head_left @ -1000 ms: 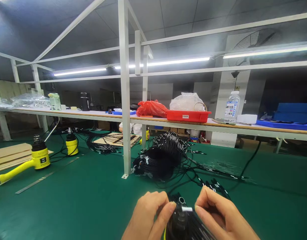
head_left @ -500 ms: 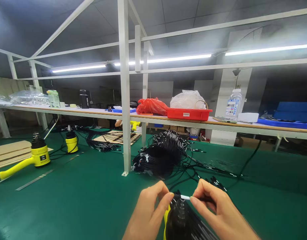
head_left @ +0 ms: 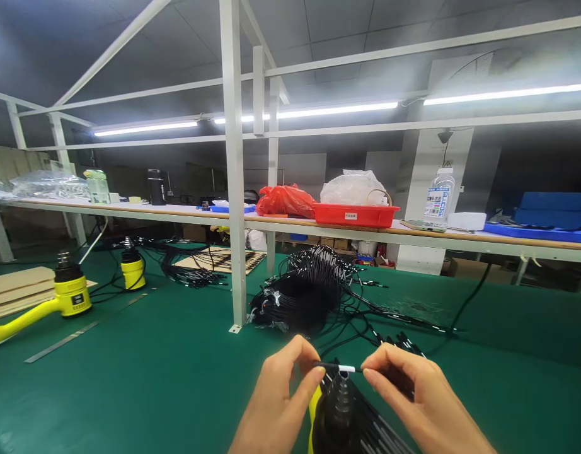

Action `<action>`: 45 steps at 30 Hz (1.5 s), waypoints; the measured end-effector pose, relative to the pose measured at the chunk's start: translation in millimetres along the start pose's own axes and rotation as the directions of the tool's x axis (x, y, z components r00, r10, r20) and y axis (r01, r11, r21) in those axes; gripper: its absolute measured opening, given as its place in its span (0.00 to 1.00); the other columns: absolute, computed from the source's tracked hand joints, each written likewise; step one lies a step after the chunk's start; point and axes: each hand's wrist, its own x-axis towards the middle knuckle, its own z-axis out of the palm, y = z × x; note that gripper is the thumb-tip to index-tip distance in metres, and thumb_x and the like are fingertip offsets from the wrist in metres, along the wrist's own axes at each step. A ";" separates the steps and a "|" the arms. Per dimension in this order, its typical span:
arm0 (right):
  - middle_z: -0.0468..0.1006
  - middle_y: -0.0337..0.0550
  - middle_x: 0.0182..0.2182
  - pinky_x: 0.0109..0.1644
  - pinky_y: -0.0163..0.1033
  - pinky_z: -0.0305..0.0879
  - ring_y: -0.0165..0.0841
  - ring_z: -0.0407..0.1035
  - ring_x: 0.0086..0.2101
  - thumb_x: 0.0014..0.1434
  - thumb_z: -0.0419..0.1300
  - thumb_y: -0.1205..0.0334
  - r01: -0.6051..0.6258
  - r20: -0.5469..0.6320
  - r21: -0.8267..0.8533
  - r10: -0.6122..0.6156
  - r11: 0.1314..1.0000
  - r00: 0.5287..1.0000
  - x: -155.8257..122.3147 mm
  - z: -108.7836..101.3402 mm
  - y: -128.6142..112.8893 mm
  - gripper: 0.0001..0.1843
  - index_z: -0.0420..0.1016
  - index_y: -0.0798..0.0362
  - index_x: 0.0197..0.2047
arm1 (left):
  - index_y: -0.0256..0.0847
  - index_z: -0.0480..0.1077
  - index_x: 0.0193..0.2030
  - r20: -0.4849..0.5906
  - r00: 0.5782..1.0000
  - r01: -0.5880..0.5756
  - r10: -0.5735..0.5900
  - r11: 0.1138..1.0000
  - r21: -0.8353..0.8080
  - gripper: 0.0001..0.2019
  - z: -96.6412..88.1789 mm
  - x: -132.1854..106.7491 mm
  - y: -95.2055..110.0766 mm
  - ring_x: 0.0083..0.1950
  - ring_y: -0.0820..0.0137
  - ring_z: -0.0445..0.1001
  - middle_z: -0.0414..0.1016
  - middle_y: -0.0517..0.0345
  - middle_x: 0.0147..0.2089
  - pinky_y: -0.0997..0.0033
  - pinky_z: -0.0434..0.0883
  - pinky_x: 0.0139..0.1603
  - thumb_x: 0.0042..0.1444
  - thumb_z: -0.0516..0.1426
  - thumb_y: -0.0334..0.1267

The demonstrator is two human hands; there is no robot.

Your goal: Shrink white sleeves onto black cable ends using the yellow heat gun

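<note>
Black slim cable (head_left: 328,365) with white tubular sleeve (head_left: 346,369), in pinch of left hand (head_left: 289,384) and right hand (head_left: 411,388), above black-and-yellow heat gun (head_left: 336,419)

The left hand (head_left: 288,394) and right hand (head_left: 413,391) pinch a black cable (head_left: 327,365) above a nozzle (head_left: 342,397). A white band (head_left: 346,369) marks the cable.

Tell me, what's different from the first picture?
The left hand and right hand moved up in the picture, raising the black cable and its white sleeve, which now shows just above the black nozzle. Neither hand visibly let go. The red tray and big wire bundle stayed put.
</note>
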 end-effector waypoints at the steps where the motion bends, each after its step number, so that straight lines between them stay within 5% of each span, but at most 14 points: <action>1: 0.74 0.38 0.26 0.30 0.32 0.60 0.31 0.67 0.28 0.64 0.53 0.55 0.002 -0.005 -0.005 -0.002 1.000 1.000 -0.6 -0.5 0.5 0.15 0.72 0.51 0.29 | 0.43 0.65 0.35 0.003 1.000 -0.009 0.009 1.000 0.005 0.11 0.0 0.5 1.0 0.38 0.69 0.64 0.68 0.63 0.35 0.73 0.61 0.40 0.66 0.49 0.44; 8: 0.73 0.37 0.25 0.28 0.31 0.60 0.30 0.66 0.27 0.64 0.53 0.55 0.031 0.000 -0.014 -0.031 0.999 1.000 -3.9 -1.4 1.4 0.15 0.71 0.51 0.28 | 0.42 0.59 0.26 -0.002 0.999 0.036 -0.036 0.983 0.180 0.23 3.1 -0.4 -2.2 0.32 0.70 0.60 0.63 0.62 0.28 0.71 0.57 0.33 0.68 0.42 0.52; 24: 0.77 0.38 0.27 0.31 0.32 0.62 0.33 0.69 0.29 0.64 0.54 0.52 0.020 -0.012 -0.059 -0.021 0.998 1.000 -4.0 -2.7 1.9 0.16 0.75 0.49 0.29 | 0.42 0.64 0.33 -0.011 1.000 0.006 -0.006 1.000 0.002 0.11 -0.7 0.1 2.5 0.38 0.69 0.64 0.67 0.63 0.35 0.72 0.60 0.40 0.66 0.50 0.43; 35: 0.76 0.38 0.26 0.31 0.32 0.62 0.31 0.68 0.28 0.63 0.55 0.53 0.026 -0.015 -0.031 -0.026 0.999 1.000 -3.1 -1.9 2.2 0.15 0.75 0.49 0.29 | 0.41 0.61 0.27 -0.009 0.999 0.033 -0.032 0.991 0.126 0.24 4.8 2.9 1.8 0.30 0.71 0.59 0.62 0.64 0.27 0.71 0.53 0.30 0.69 0.42 0.53; 45: 0.77 0.38 0.26 0.32 0.32 0.63 0.32 0.70 0.28 0.61 0.56 0.54 -0.015 -0.021 0.003 0.015 1.000 1.000 -0.1 0.2 -0.3 0.14 0.75 0.50 0.28 | 0.42 0.63 0.30 -0.006 1.000 -0.012 0.013 0.999 0.042 0.17 1.3 1.5 1.3 0.33 0.71 0.61 0.65 0.65 0.30 0.73 0.58 0.34 0.68 0.47 0.47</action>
